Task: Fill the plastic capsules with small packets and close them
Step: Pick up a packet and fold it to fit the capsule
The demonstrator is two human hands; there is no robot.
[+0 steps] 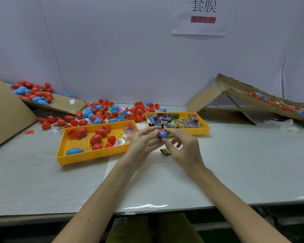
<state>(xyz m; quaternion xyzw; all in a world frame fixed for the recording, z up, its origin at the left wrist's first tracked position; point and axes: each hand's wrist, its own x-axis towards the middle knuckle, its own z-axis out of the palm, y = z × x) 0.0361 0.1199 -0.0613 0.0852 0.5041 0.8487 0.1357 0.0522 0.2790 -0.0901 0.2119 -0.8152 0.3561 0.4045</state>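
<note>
Between my two hands sits a blue capsule half [164,134] with a purple packet [160,133] at its open mouth. My left hand [142,142] curls its fingers round the capsule from the left. My right hand [182,146] pinches the capsule's lower right side with thumb and forefinger. They hover above the table just in front of the yellow packet tray [204,131]. A green and yellow packet [165,152] lies on the table below my right hand.
A yellow perforated tray [81,157] at left holds red and blue capsule halves and toy bags. Loose capsules [112,113] pile behind it. Cardboard ramps stand at far left [5,113] and far right [235,95]. The table's front edge [165,209] is near.
</note>
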